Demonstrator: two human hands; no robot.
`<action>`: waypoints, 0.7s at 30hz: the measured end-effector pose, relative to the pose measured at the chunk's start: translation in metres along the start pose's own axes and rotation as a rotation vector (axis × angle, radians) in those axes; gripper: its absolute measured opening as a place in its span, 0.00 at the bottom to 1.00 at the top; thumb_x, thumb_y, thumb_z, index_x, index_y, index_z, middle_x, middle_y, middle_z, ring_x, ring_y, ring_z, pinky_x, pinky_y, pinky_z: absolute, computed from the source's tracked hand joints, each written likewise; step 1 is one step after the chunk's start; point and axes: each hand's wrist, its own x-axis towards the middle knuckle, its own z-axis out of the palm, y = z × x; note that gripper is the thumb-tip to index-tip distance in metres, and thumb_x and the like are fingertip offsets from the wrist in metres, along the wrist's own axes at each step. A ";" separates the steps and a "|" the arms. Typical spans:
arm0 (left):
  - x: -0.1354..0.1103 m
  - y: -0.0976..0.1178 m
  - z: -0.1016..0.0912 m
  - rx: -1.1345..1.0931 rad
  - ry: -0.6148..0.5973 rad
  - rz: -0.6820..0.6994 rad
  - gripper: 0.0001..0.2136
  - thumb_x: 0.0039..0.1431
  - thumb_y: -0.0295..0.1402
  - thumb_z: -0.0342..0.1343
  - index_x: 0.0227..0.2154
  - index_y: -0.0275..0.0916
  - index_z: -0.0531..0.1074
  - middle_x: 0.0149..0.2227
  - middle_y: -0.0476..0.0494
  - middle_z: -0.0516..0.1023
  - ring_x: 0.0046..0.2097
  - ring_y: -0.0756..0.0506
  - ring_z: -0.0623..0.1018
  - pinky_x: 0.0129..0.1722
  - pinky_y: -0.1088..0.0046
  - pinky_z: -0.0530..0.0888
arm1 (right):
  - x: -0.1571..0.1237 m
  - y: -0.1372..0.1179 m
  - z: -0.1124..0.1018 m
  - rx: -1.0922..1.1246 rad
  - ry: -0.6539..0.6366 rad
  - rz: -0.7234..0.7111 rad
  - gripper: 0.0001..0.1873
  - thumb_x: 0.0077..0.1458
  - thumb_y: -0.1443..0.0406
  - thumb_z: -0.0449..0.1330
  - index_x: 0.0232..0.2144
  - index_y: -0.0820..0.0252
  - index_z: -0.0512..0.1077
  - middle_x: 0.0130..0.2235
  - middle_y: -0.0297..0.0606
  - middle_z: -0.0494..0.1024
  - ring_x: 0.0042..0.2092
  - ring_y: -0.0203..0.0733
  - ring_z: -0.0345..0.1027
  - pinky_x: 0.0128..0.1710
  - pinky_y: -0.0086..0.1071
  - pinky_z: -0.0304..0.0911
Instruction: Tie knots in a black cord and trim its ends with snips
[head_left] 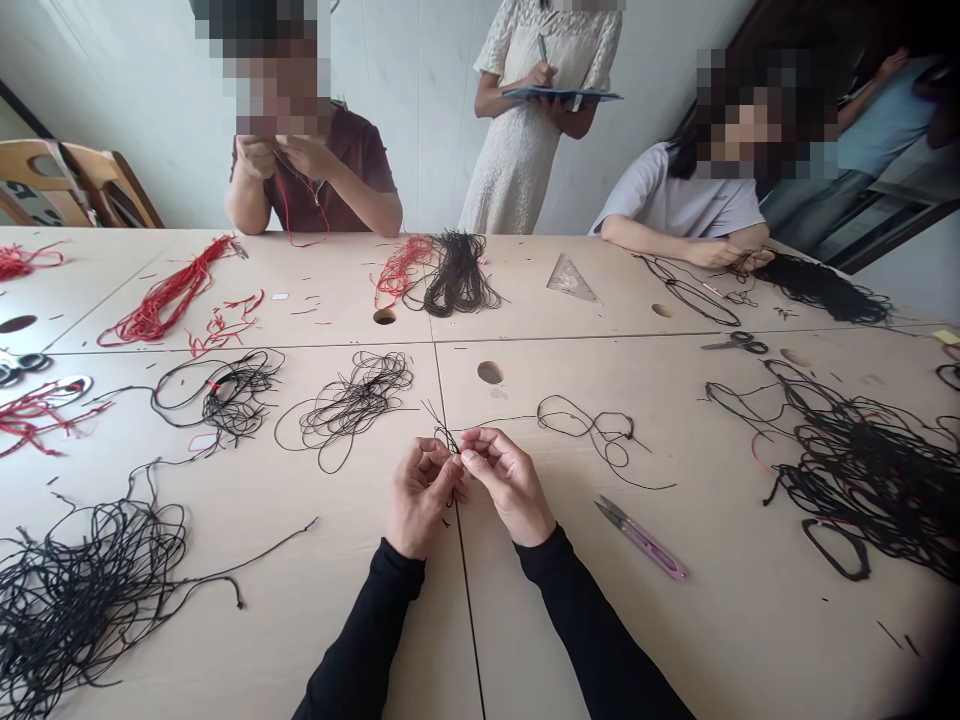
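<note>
So a small bit of black cord (451,441) is pinched right over the seam of the worktop (225,665), with both hands on it. The fingers of the left hand (420,497) are clamped on it, and those of the right hand (513,490) are closed on it too, the two thumbs practically tip to tip. Some loose ends are left sticking up past the fingertips. Off to the right, a looped thin cord (622,428) is spread out, and some purple-handled snips (651,548) are laid near the right forearm, blades pointed away. A thin black tangle (364,395) is parked left of the hands, with a way bigger black pile (82,600) dumped at lower left. Across the way, red cord is held up by a seated co-worker (330,185), and a clipboard (559,95) is being written on by somebody standing.
</note>
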 end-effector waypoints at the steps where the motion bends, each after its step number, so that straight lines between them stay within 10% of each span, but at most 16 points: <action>1: 0.000 0.000 0.000 0.004 0.000 -0.001 0.15 0.50 0.40 0.63 0.30 0.39 0.62 0.22 0.55 0.70 0.21 0.52 0.72 0.22 0.76 0.71 | 0.000 0.000 0.000 0.009 -0.003 0.004 0.14 0.54 0.58 0.61 0.41 0.59 0.71 0.37 0.38 0.74 0.38 0.39 0.69 0.40 0.33 0.66; 21: 0.002 -0.003 -0.003 0.044 0.038 -0.013 0.15 0.51 0.42 0.63 0.32 0.35 0.68 0.23 0.50 0.73 0.22 0.50 0.73 0.24 0.73 0.74 | 0.001 0.002 -0.001 -0.028 -0.009 -0.006 0.13 0.55 0.58 0.61 0.41 0.59 0.71 0.37 0.38 0.74 0.36 0.38 0.68 0.39 0.32 0.66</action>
